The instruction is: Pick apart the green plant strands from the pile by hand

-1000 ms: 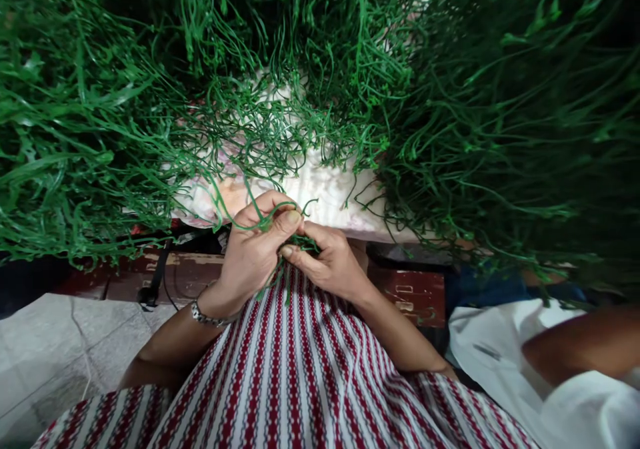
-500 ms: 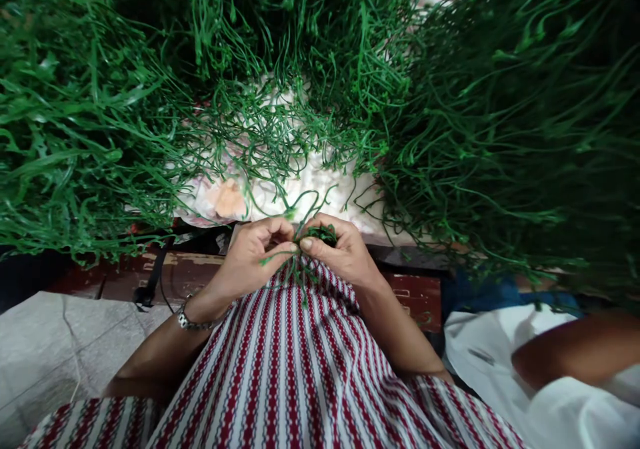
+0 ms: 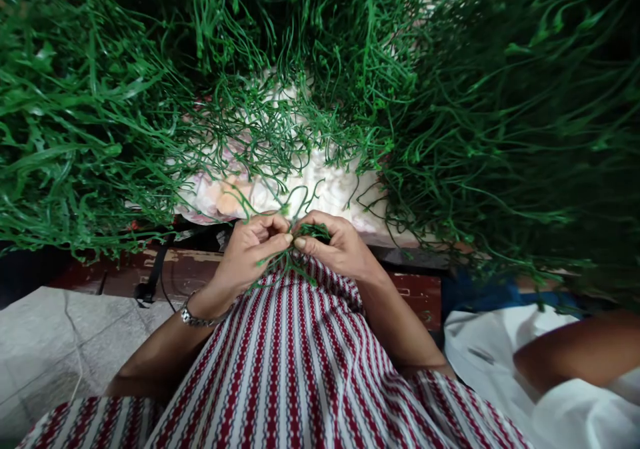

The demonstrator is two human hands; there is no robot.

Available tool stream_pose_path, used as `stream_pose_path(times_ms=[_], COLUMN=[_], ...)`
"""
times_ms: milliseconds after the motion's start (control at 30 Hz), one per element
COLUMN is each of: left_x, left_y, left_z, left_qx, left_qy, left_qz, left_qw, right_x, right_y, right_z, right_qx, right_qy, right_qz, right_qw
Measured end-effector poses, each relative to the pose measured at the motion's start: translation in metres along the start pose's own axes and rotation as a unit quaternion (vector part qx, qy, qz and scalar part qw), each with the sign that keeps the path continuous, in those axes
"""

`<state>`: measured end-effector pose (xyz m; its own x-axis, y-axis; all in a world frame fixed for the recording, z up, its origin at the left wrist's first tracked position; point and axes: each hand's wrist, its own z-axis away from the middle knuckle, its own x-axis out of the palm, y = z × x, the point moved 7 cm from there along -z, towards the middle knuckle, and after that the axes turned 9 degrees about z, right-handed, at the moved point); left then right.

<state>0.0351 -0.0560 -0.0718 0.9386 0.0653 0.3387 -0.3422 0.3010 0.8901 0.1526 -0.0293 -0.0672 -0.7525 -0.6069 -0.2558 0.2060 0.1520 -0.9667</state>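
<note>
Thin green branching stems (image 3: 299,199) are pinched between my two hands, at the table edge in front of my body. My left hand (image 3: 257,242) is closed on them with thumb and index finger, and a watch with a metal band circles that wrist. Close against it, my right hand (image 3: 333,245) pinches the stems too, with a small green clump (image 3: 315,231) curled inside its fingers. The fingertips of both hands nearly touch. Several loose ends hang below over the striped cloth (image 3: 295,355) of my clothing. Whether the stems are plant or plastic, I cannot tell.
Large heaps of similar green stems lie at left (image 3: 75,135), at the back (image 3: 300,22) and at right (image 3: 500,149). Thinner strands spread over a pale patterned table cover (image 3: 320,175). At lower right, a person's arm (image 3: 575,352) and white clothing are close by.
Both hands have shifted slightly left and still pinch the stems. The loose ends below my fingers have swung and spread apart. The heaps stay in place.
</note>
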Motion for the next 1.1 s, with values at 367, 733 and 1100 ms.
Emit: stream_pose_path(times_ms=[367, 733, 1100], left_x=[0.000, -0.001, 0.008], left_y=[-0.001, 0.005, 0.009], left_z=[0.006, 0.004, 0.008], left_qx=[0.005, 0.005, 0.074], left_qy=[-0.041, -0.054, -0.145], left_qz=[-0.082, -0.215, -0.307], left_qw=[0.996, 0.975, 0.938], right_x=[0.001, 0.010, 0.017], right_y=[-0.017, -0.016, -0.019], right_z=[0.008, 0.009, 0.011], right_qx=[-0.064, -0.084, -0.133], right_qy=[0.002, -0.092, -0.056], right_qz=[0.147, 0.268, 0.269], right_qw=[0.987, 0.955, 0.952])
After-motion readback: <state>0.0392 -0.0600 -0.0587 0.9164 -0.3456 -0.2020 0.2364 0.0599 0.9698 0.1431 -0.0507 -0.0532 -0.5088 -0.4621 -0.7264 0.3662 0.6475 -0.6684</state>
